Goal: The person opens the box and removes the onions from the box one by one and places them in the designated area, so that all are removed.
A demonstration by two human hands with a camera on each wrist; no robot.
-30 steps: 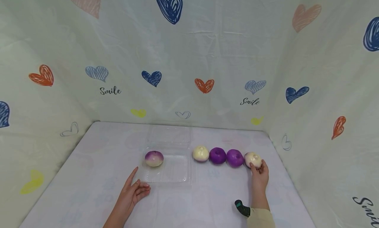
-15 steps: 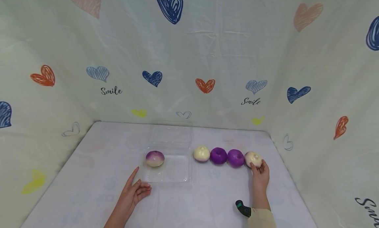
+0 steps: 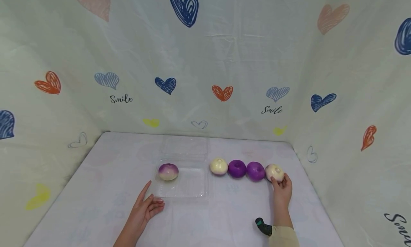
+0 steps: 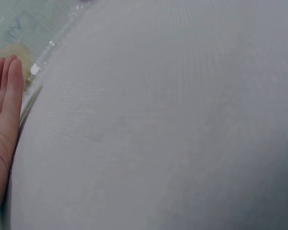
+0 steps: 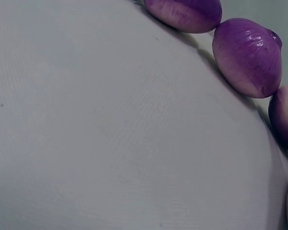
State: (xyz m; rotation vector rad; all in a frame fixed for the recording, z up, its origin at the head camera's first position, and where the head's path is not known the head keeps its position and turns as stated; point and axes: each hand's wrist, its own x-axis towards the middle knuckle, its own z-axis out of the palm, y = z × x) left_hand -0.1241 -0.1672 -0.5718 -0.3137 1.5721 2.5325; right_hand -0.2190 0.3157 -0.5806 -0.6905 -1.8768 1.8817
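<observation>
Four items aside, a row of onions runs along the right: a cream one (image 3: 218,166), a dark purple one (image 3: 237,169), a lighter purple one (image 3: 255,171) and a cream one (image 3: 273,171) at the right end. My right hand (image 3: 282,190) holds that end onion at its near side, thumb and fingers curled against it. A purple-and-white onion (image 3: 168,172) sits at the left in a clear plastic container (image 3: 192,195), whose lid (image 3: 184,146) lies folded back. My left hand (image 3: 143,208), fingers extended, is by the container's near left corner; the left wrist view shows its fingers (image 4: 12,84) against the rim.
A white cloth (image 3: 231,218) covers the table. Curtains with printed hearts (image 3: 222,93) stand behind and on both sides. A black strap end (image 3: 263,226) sticks out from the right sleeve (image 3: 284,236).
</observation>
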